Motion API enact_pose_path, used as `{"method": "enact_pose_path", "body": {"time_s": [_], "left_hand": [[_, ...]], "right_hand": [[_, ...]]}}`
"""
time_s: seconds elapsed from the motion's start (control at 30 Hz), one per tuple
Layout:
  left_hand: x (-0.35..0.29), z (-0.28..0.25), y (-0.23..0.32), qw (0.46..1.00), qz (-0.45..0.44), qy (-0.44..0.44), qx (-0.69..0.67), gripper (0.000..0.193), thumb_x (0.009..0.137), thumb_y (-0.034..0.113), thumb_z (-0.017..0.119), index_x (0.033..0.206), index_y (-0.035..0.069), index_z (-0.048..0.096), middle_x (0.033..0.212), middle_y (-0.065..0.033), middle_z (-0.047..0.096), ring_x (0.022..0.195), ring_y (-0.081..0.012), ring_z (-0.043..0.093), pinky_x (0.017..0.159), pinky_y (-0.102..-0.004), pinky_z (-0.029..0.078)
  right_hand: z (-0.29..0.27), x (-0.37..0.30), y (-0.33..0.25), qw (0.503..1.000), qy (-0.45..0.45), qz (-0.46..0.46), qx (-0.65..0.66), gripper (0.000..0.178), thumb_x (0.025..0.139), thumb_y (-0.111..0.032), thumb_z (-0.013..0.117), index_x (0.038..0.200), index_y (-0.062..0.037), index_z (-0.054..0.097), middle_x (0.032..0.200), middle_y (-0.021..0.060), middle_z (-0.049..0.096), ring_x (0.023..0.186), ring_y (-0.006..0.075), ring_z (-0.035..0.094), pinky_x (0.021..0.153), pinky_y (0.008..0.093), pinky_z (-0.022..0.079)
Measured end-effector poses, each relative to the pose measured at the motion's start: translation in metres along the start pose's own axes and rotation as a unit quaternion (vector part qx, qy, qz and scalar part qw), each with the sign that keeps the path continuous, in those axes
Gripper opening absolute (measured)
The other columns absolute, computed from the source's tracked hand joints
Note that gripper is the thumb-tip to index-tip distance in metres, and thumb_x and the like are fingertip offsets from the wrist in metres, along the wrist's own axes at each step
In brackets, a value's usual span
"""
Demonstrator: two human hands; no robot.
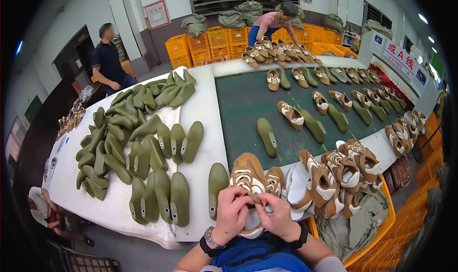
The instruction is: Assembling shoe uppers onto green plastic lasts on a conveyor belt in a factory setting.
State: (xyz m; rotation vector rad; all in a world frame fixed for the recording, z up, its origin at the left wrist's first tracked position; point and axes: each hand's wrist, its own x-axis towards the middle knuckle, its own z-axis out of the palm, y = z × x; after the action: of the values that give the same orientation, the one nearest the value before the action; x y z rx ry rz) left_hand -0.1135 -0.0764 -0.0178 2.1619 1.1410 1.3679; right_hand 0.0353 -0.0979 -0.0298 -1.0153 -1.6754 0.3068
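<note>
Close to my body I hold a brown suede sneaker [246, 167] with white laces, its toe pointing away from me. My left hand [231, 212] is closed, fingertips pinching the edge of its opening near the tongue. My right hand [277, 217] pinches the same edge from the other side, thumb tips close together. Behind my right hand stands another brown sneaker [274, 180]. A green shoe last [218, 186] stands on the white tabletop left of the held sneaker. The inside of the held sneaker is partly hidden by my fingers.
Many green shoe lasts [153, 152] cover the white table [205, 129]. On the green conveyor belt [243, 100] sneakers and lasts lie in rows. Piled sneakers [329, 176] stand by an orange crate [353, 257] at right. One person [269, 23] leans over shoes opposite; another [107, 57] is at left.
</note>
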Motion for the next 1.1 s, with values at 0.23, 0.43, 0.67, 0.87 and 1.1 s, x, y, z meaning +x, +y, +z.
{"method": "enact_pose_path", "body": {"time_s": [0.23, 0.43, 0.67, 0.87, 1.1], "left_hand": [[-0.011, -0.009, -0.011, 0.979, 0.01, -0.114, -0.169, 0.014, 0.066, -0.007, 0.056, 0.064, 0.006, 0.06, 0.111, -0.0107, 0.055, 0.106, -0.029, 0.047, 0.093, -0.0359, 0.036], [-0.01, -0.003, -0.012, 0.991, -0.02, -0.103, -0.086, 0.015, 0.073, 0.002, 0.059, 0.088, 0.001, 0.06, 0.128, -0.0171, 0.047, 0.124, -0.0376, 0.04, 0.105, -0.0431, 0.03], [-0.009, 0.004, -0.005, 0.995, -0.06, -0.046, -0.066, 0.016, 0.083, 0.009, 0.061, 0.091, -0.004, 0.059, 0.129, -0.02, 0.049, 0.126, -0.0422, 0.036, 0.106, -0.0465, 0.028], [-0.002, -0.008, 0.0, 0.998, -0.015, -0.041, -0.053, 0.006, 0.08, 0.004, 0.058, 0.083, -0.001, 0.06, 0.126, -0.0198, 0.048, 0.124, -0.0406, 0.037, 0.105, -0.047, 0.028], [-0.015, -0.009, -0.005, 0.992, 0.025, -0.086, -0.092, 0.007, 0.079, 0.006, 0.059, 0.083, 0.001, 0.063, 0.126, -0.0196, 0.047, 0.123, -0.0412, 0.036, 0.105, -0.0477, 0.026]], "right_hand": [[0.0, 0.004, 0.013, 0.982, 0.039, 0.153, 0.101, 0.027, 0.079, 0.002, 0.061, 0.106, 0.0013, 0.06, 0.088, 0.0157, 0.067, 0.073, 0.027, 0.067, 0.063, 0.0312, 0.052], [0.0, 0.009, 0.007, 0.997, -0.015, -0.026, -0.073, 0.028, 0.074, 0.001, 0.064, 0.102, -0.0001, 0.064, 0.087, 0.0136, 0.063, 0.077, 0.0298, 0.062, 0.068, 0.0357, 0.051], [-0.001, 0.001, 0.005, 0.997, -0.029, -0.04, -0.065, 0.035, 0.075, 0.0, 0.066, 0.109, 0.0023, 0.06, 0.091, 0.0162, 0.062, 0.08, 0.0306, 0.062, 0.069, 0.0367, 0.051], [0.0, 0.007, -0.003, 1.0, -0.008, -0.017, 0.0, 0.038, 0.076, -0.001, 0.067, 0.112, 0.0052, 0.057, 0.091, 0.0178, 0.063, 0.077, 0.0305, 0.063, 0.068, 0.0358, 0.051], [0.007, 0.0, 0.004, 0.993, 0.042, 0.085, 0.07, 0.033, 0.078, 0.001, 0.064, 0.11, 0.0031, 0.059, 0.084, 0.0148, 0.064, 0.073, 0.0252, 0.065, 0.065, 0.0324, 0.052]]}}
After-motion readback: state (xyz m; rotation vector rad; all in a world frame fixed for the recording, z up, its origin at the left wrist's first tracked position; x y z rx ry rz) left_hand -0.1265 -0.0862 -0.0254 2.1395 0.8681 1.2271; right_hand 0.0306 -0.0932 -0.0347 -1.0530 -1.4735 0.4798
